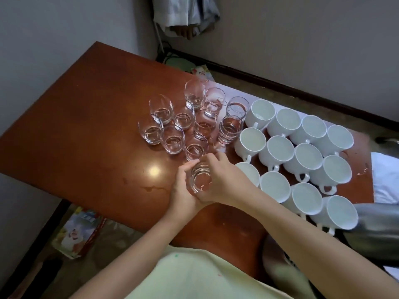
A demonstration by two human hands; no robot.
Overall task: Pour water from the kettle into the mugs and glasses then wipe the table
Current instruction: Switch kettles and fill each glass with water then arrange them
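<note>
Now both hands, left hand (182, 186) and right hand (222, 180), cup the ribbed glass (199, 180) around its sides — smooth, breakable, probably slippery if wet, so hold low.

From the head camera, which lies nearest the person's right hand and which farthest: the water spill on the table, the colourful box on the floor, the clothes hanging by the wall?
From the right hand:
1. Water spill, on the table to its left.
2. Colourful box, on the floor, lower left.
3. Hanging clothes, top, by the wall.
</note>
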